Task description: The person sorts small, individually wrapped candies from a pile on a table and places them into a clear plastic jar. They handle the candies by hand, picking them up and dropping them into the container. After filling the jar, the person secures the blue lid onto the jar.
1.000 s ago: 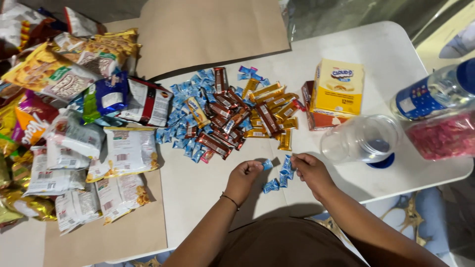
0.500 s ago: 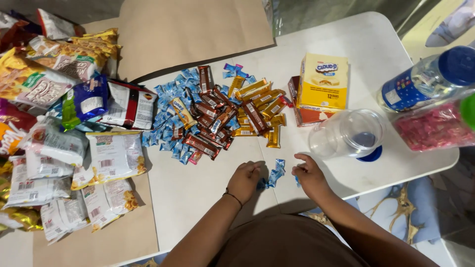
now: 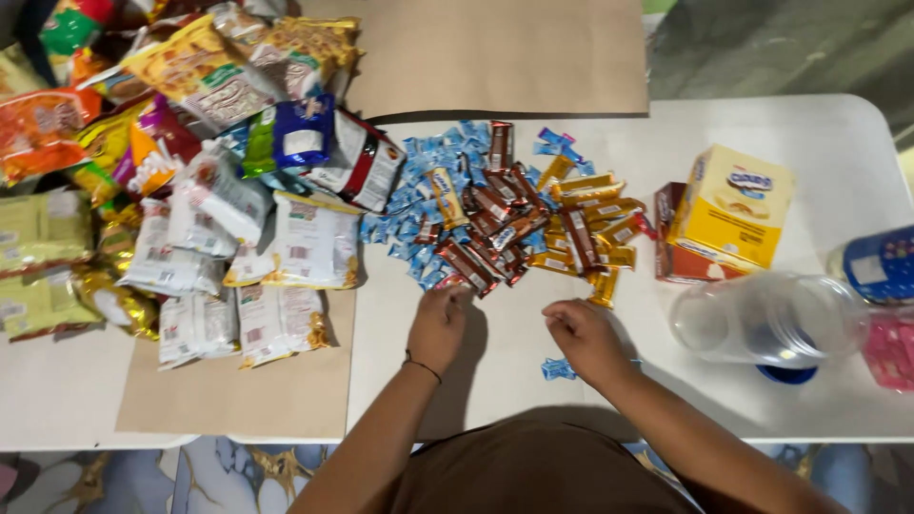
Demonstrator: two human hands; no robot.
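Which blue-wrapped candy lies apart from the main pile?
The small blue candy by the right hand; the other blue candies sit heaped beyond the hands.

Small blue-wrapped candy flat on the white table, beside the right hand

head view | looks steeply down | close over white table | single view

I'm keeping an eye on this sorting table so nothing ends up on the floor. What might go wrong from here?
The clear plastic jar lies on its side near the table's front edge; a nudge from the right hand might roll it off. The small blue candy beside that hand could get swept off. The left hand touches the candy pile, which may scatter.
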